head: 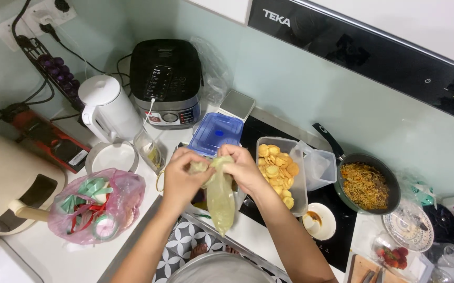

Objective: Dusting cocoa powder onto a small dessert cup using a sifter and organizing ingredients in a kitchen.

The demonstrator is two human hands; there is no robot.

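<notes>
Both hands are up over the counter's (54,257) edge and close together — the left hand (181,175) and right hand (245,167) each pinch the top of a pale greenish plastic bag (220,196), which hangs down between them. Just behind it lie a blue-lidded container (215,133) and a clear tub of round yellow crackers (278,170) — a pan of noodles (366,184) sits further right, and a pink bag of scraps (97,205) lies to the left.

Pale green bag (220,196), blue lid (216,133), white kettle (109,110), pink bag (98,206), black-and-white patterned floor (182,241)
</notes>
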